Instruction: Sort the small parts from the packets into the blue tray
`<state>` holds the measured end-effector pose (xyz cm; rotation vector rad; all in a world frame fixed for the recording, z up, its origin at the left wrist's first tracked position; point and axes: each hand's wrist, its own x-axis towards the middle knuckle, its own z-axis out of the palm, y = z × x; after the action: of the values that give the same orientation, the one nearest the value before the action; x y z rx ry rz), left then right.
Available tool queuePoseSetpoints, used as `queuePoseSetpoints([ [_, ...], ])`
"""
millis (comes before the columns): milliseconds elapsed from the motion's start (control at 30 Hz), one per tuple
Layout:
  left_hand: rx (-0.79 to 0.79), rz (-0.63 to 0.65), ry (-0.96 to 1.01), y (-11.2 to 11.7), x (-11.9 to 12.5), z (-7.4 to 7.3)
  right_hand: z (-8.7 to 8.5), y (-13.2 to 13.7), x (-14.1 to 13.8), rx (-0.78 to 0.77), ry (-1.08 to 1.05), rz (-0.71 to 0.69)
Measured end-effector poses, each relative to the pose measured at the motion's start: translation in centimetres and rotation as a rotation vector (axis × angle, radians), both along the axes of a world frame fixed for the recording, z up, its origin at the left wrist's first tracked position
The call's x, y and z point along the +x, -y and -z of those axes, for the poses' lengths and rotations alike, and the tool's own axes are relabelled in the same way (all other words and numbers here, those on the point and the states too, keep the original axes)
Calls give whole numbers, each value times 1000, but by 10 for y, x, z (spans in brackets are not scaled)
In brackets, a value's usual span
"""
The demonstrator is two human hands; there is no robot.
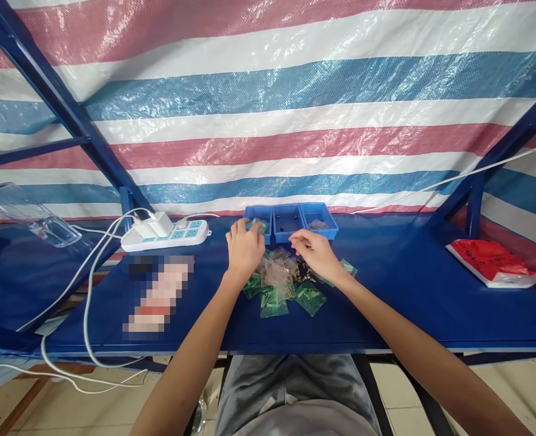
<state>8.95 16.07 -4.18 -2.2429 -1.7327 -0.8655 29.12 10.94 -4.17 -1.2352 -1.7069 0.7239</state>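
Observation:
At the front of the left blue bin (248, 211) is my left hand (244, 247), back up, fingers slightly apart. A small green bag (261, 225) lies in that bin beside my fingertips. My right hand (314, 253) is over the near side of the middle blue bin (287, 224), its fingers curled together; whatever they hold is too small to make out. Between and below the hands spreads a pile of small clear bags (277, 270), with green bags (274, 306) around it. Small dark and brassy pieces (304, 272) lie loose, partly behind my right hand.
The right blue bin (331, 229) contains a small clear bag (317, 224). A power strip (170, 237) with chargers and white cables (88, 303) sits left. Further left is a clear bottle (45, 224); a red-and-white packet (492, 262) lies right. Blue frame posts (472, 206) flank the table.

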Motion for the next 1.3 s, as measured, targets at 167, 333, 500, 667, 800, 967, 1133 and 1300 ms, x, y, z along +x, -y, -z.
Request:
queuePoseSetpoints([
  [167, -3, 26, 20, 0, -6, -1, 4, -1, -1, 76, 227, -12],
  [333, -46, 141, -20, 0, -1, 0, 10, -2, 1, 64, 430, -32],
  [500, -94, 323, 7, -6, 1, 6, 8, -6, 8, 104, 496, 76],
  [667, -75, 419, 99, -8, 0, 10, 4, -12, 22, 222, 518, 246],
  [800, -65, 444, 125, -9, 4, 11, 9, -19, 30, 216, 633, 292],
  [967, -59, 447, 122, -14, 6, 15, 14, -25, 33, 229, 627, 251],
  [1133, -42, 425, 88, -18, 7, 18, 12, -25, 35, 231, 588, 238],
  [1300, -42, 417, 80, -17, 8, 17, 12, -26, 38, 230, 551, 228],
])
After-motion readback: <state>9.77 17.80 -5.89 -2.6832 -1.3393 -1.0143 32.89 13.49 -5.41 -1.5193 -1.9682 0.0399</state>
